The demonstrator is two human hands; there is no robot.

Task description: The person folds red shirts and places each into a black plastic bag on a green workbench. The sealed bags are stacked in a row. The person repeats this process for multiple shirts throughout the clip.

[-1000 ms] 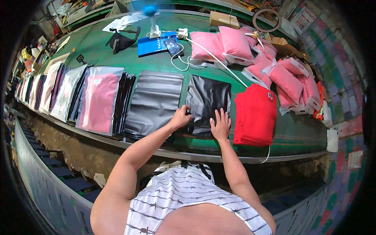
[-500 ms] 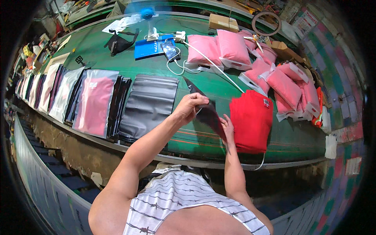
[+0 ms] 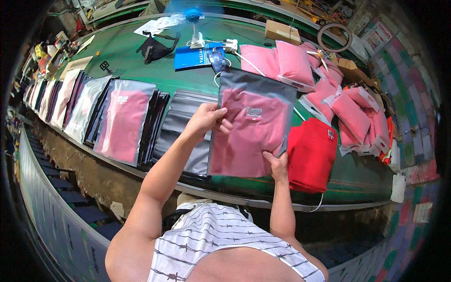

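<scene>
A flat plastic garment bag (image 3: 252, 127) with a frosted clear front and dark top is held up in front of me, a folded red garment with a label showing through it. My right hand (image 3: 276, 164) pinches its lower right edge, thumb in front. My left hand (image 3: 210, 120) is at the bag's left edge, thumb and slightly blurred fingers apart over the front. Close to my right hand, a stack of folded red garments (image 3: 310, 155) lies partly behind the bag. Left of the bag is a stack of dark empty-looking plastic bags (image 3: 181, 131), partly covered by my left forearm.
A row of filled garment bags (image 3: 123, 122) runs left along the green table (image 3: 357, 176). Pink filled bags (image 3: 348, 110) pile up at the right. Behind stand a blue fan (image 3: 192, 16), a blue box (image 3: 188, 58), a black bag (image 3: 155, 48) and a cardboard box (image 3: 282, 32).
The garment bag has turned from edge-on to face me, showing the red garment inside. My left hand has moved left and loosened from its pinch; my right hand still grips the bag.
</scene>
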